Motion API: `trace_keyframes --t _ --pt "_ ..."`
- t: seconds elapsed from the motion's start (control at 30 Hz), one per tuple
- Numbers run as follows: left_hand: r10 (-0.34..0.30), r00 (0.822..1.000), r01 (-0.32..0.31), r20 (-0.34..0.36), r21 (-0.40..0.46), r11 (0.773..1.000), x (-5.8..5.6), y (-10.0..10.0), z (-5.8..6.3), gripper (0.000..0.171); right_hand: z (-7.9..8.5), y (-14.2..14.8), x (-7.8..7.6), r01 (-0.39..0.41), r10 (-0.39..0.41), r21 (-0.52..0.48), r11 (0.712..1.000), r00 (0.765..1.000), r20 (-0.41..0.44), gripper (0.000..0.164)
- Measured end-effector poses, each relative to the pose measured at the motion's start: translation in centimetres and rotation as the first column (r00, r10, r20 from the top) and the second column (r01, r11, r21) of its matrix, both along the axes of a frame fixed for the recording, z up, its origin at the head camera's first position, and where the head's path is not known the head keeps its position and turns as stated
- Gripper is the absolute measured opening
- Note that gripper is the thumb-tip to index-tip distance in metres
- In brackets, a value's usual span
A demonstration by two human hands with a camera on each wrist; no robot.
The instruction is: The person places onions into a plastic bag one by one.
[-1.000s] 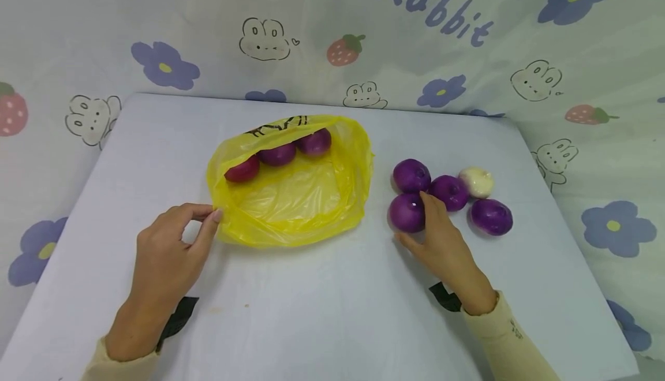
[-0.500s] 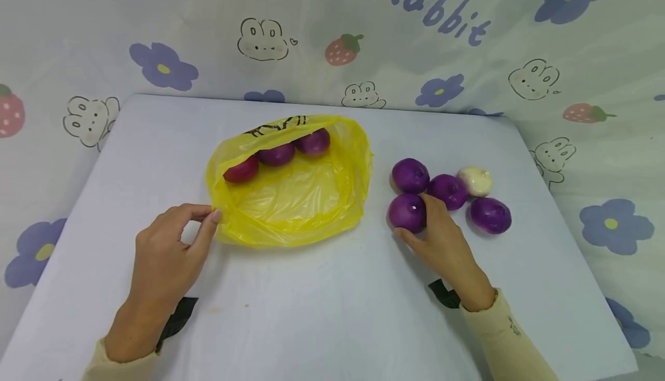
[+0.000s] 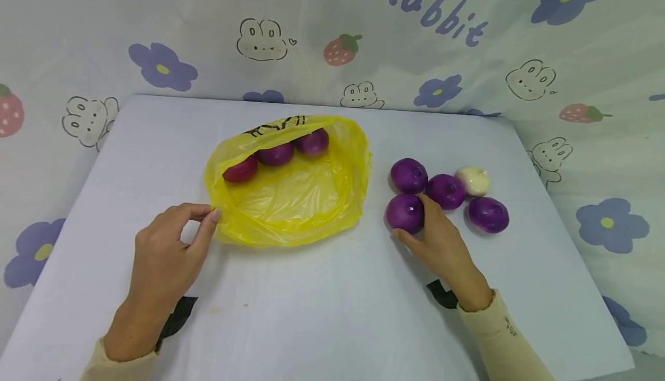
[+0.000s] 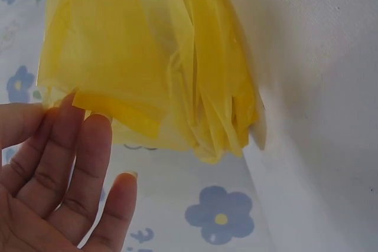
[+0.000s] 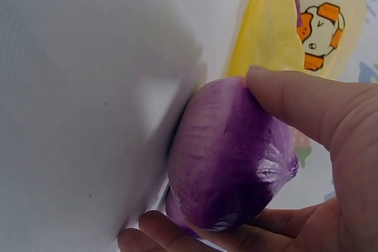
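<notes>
My left hand (image 3: 168, 260) pinches the near left rim of a yellow plastic bag (image 3: 291, 234) between thumb and fingertips. The bag lies with its mouth towards me, and three purple onions (image 3: 275, 154) sit inside it, partly covered by its upper flap. Over on the right, my right hand (image 3: 447, 248) grips a round purple onion (image 3: 404, 213), thumb on the near side and fingers behind. In the right wrist view that onion (image 5: 230, 151) appears to rest on the table, held between thumb and fingers.
Behind the gripped onion lie more purple onions (image 3: 408, 175), close together. A pale, whitish onion (image 3: 473, 181) is at the back of that group. Everything rests on a white table (image 3: 322, 312), and a patterned curtain (image 3: 312, 0) hangs along its far edge.
My right thumb has closed in against the purple onion, which stays in about the same place. My left hand keeps its pinch on the bag.
</notes>
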State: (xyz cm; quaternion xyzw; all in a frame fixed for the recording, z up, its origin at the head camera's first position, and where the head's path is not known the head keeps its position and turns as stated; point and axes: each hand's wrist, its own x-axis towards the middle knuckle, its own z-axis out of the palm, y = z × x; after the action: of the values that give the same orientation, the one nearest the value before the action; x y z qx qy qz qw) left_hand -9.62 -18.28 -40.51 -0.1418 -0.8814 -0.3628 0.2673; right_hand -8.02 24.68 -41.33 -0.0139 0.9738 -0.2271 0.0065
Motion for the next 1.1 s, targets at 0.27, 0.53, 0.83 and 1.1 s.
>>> trace_keyframes --t 0.27,0.53,0.83,1.1 --pt "-0.005 1.000 0.005 -0.006 0.002 1.000 0.04 0.01 -0.15 0.018 -0.13 0.07 0.20 -0.018 0.018 0.000 1.000 1.000 -0.008 0.090" --pt "-0.014 1.000 0.014 -0.016 0.008 1.000 0.00 0.03 -0.24 0.019 -0.28 0.13 0.44 -0.034 0.033 -0.018 0.999 0.999 -0.021 0.089" --pt "-0.013 1.000 0.013 -0.009 0.008 1.000 -0.07 0.02 0.02 0.020 -0.07 -0.12 0.49 -0.043 0.042 -0.044 0.998 0.999 -0.022 0.084" --pt "-0.006 1.000 0.006 0.011 0.001 1.000 0.00 0.06 0.11 0.020 0.34 -0.68 0.90 -0.065 0.064 -0.046 0.997 0.998 -0.008 0.086"
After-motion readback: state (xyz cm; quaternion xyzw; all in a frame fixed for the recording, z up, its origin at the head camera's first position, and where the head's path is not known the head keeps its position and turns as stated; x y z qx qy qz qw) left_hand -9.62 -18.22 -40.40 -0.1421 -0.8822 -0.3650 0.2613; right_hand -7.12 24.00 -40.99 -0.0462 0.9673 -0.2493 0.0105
